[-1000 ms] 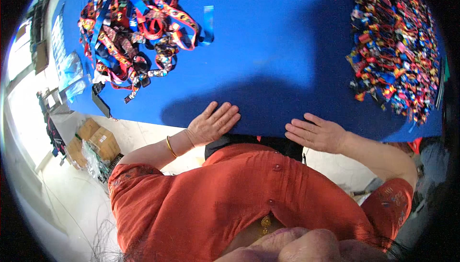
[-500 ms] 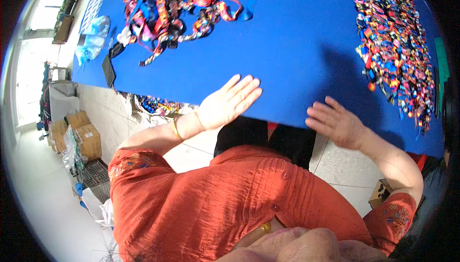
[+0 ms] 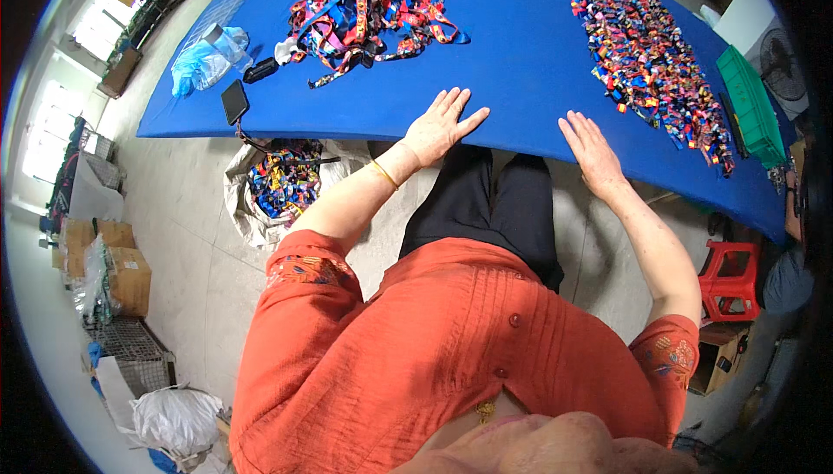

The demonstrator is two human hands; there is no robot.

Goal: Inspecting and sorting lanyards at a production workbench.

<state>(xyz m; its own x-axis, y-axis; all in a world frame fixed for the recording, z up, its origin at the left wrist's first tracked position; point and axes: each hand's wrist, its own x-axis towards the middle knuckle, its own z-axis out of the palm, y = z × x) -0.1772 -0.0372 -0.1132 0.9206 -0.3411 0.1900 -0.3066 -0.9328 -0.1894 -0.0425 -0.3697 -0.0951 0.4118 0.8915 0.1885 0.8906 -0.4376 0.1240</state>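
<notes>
My left hand (image 3: pixel 440 130) is open, back upward, with fingers stretched over the near edge of the blue-covered table (image 3: pixel 512 75). To its right, my right hand (image 3: pixel 592 151) lies open at the same edge, fingers pointing away from me. Neither holds anything. Beyond my left hand is a tangled heap of patterned straps (image 3: pixel 360 23) in red, blue and black. A long, dense band of small colourful strap pieces (image 3: pixel 655 58) runs along the right side of the table. Their exact kind is too small to tell.
A phone (image 3: pixel 234 102) lies at the table's near left edge, with a blue plastic bag (image 3: pixel 208 59) behind it. Under that edge stands an open sack (image 3: pixel 286 183) of colourful pieces. A green crate (image 3: pixel 751 105) and red stool (image 3: pixel 731 279) are at right, cardboard boxes (image 3: pixel 128 281) at left.
Both hands have come down toward the table edge, and the left one has turned from palm showing to back showing. The view has shifted, revealing more of the table and floor.
</notes>
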